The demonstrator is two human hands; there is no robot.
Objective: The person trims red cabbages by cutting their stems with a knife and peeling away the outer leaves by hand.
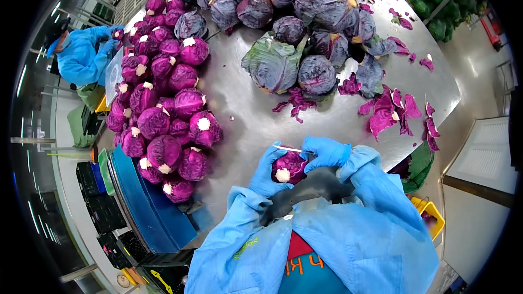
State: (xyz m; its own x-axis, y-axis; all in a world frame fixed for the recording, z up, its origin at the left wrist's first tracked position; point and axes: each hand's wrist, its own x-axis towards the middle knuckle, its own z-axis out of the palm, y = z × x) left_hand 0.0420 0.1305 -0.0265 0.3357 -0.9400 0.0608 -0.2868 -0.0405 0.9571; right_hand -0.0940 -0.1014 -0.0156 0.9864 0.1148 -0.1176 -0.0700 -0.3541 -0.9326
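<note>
Red cabbage (292,166) is resting in the left hand (265,172), near the person's body, its pale cut stem showing. The right hand (327,153) is gripping a thin blade (285,148) at the far side of it. I am judging the work as partly done: many bright, stripped heads (153,123) are lying piled on the left of the table (234,84), while darker heads (317,75) are wearing outer leaves at the far side. Torn leaves (382,117) are littering the right, perhaps hindering. Another person (83,59) is showing beyond the pile.
</note>
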